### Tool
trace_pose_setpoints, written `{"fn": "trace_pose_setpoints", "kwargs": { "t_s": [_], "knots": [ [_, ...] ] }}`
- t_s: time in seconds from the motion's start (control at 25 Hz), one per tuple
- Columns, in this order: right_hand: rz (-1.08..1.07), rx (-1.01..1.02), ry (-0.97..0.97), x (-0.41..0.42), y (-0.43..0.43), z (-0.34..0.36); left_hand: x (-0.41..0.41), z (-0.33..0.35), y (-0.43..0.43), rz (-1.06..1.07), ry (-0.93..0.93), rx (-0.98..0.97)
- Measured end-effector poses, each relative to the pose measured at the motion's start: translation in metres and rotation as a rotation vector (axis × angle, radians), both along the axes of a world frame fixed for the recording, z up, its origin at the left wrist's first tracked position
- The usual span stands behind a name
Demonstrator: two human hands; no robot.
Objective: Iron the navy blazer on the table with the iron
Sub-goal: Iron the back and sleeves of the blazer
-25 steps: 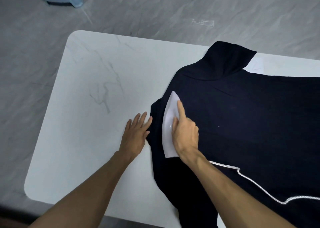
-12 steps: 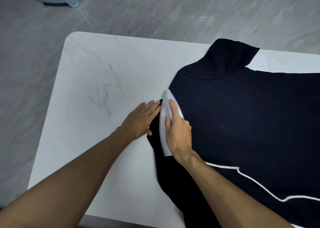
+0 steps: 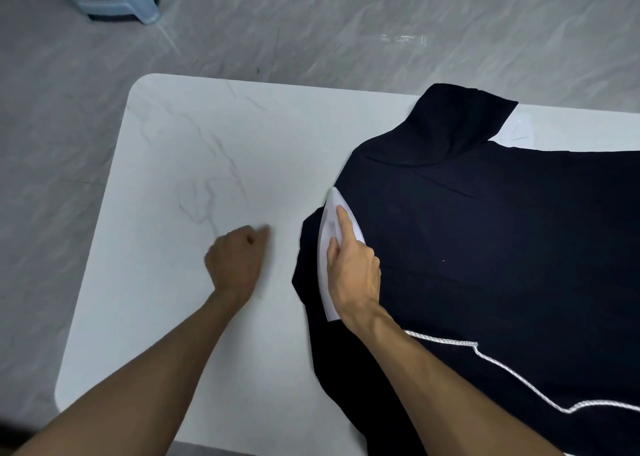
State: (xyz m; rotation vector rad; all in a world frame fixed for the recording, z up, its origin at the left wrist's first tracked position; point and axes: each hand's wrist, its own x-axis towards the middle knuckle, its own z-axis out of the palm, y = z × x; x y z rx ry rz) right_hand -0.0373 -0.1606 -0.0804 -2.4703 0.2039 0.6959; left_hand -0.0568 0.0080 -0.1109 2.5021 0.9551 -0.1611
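Overhead, a navy blazer point(image 3: 485, 247) lies flat on the right side of a white marble counter point(image 3: 194, 164). The right hand point(image 3: 353, 272) fingers point(image 3: 344, 223) clamp a white iron point(image 3: 333, 206) on the blazer's left edge; its cord point(image 3: 443, 338) trails right. The left hand point(image 3: 235, 261), blurred, fingers curled together and holding nothing, sits over the counter near the blazer.

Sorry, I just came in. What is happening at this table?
A person is ironing a navy blazer spread on a white table. The right hand grips the white iron, which sits near the blazer's left edge, forefinger stretched along its top. The left hand, blurred and with fingers curled, is over bare table beside the cloth and holds nothing. The iron's cord trails across the blazer.
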Motion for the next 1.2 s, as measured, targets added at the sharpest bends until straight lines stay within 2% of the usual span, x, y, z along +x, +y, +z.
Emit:
{"fn": "trace_pose_setpoints", "kwargs": {
  "t_s": [0.04, 0.08, 0.12, 0.16, 0.2, 0.24, 0.32, 0.36, 0.44, 0.48, 0.6, 0.8, 1.0, 1.2],
  "knots": [
    [-0.009, 0.011, -0.002, 0.001, -0.001, 0.000, 0.013, 0.006, 0.007, 0.354, -0.094, -0.338],
    [-0.016, 0.025, -0.006, 0.000, -0.001, 0.000, 0.026, 0.013, 0.016, 0.670, -0.221, -0.759],
    [-0.022, 0.033, -0.011, 0.000, -0.002, -0.001, 0.034, 0.022, 0.021, 0.827, -0.298, -1.195],
    [-0.025, 0.031, -0.012, -0.001, -0.001, -0.001, 0.038, 0.032, 0.022, 0.721, -0.305, -1.428],
    [-0.025, 0.023, -0.010, -0.001, -0.001, -0.001, 0.044, 0.038, 0.019, 0.466, -0.214, -1.382],
    [-0.028, 0.021, -0.007, 0.000, -0.001, -0.001, 0.043, 0.042, 0.012, 0.141, -0.061, -1.151],
    [-0.045, 0.063, -0.009, -0.001, -0.001, -0.002, 0.031, 0.026, 0.002, -0.370, 0.124, -0.440],
    [-0.053, 0.103, -0.013, -0.002, -0.002, -0.003, 0.026, 0.015, -0.004, -0.582, 0.170, -0.246],
    [-0.067, 0.183, -0.017, -0.003, -0.007, -0.005, 0.015, -0.007, -0.010, -0.895, 0.257, -0.057],
    [-0.064, 0.213, -0.016, -0.004, -0.011, -0.006, 0.011, -0.017, -0.008, -0.985, 0.306, 0.000],
    [-0.022, 0.222, -0.018, -0.008, -0.017, -0.006, 0.003, -0.035, -0.004, -1.042, 0.322, 0.086],
    [-0.029, 0.112, -0.014, -0.009, -0.005, -0.005, 0.008, -0.036, -0.009, -1.102, 0.387, 0.261],
    [0.028, -0.048, -0.033, -0.009, -0.003, -0.007, 0.009, -0.029, -0.018, -1.078, 0.479, 0.342],
    [-0.134, -0.055, -0.076, -0.008, -0.054, -0.009, 0.010, -0.024, -0.025, -1.084, 0.517, 0.429]
  ]
}}
